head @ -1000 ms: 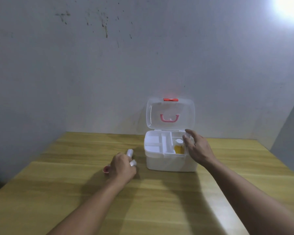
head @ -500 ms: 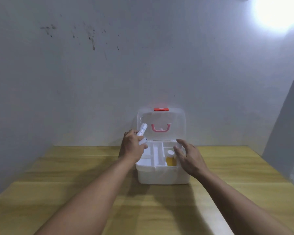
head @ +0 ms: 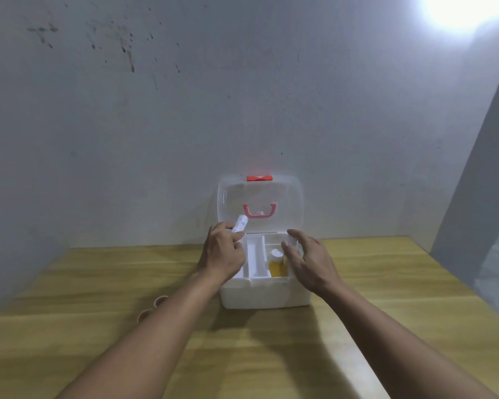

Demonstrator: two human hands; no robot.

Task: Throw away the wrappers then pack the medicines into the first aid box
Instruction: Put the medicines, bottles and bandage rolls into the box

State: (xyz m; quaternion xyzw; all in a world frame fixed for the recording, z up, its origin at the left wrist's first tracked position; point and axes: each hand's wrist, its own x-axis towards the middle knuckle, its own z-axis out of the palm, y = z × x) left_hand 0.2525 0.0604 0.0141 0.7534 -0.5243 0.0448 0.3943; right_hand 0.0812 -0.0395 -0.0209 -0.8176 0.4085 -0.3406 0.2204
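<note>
The white first aid box (head: 265,295) stands open on the wooden table, its clear lid (head: 285,197) with a pink handle raised against the wall. My left hand (head: 224,254) is over the box's left compartment, closed around a small white tube (head: 240,227) that sticks up past my fingers. My right hand (head: 311,262) rests with spread fingers at the box's right rim, holding nothing. A yellow bottle with a white cap (head: 277,263) stands in the right compartment, just left of my right hand.
Two small round pinkish items (head: 153,306) lie on the table to the left of the box, partly behind my left forearm. The grey wall is close behind the box. The table (head: 415,283) extends to both sides.
My left hand picked the white tube up from the table left of the box and brought it over the box's left compartment. My right hand stayed at the box's right rim.
</note>
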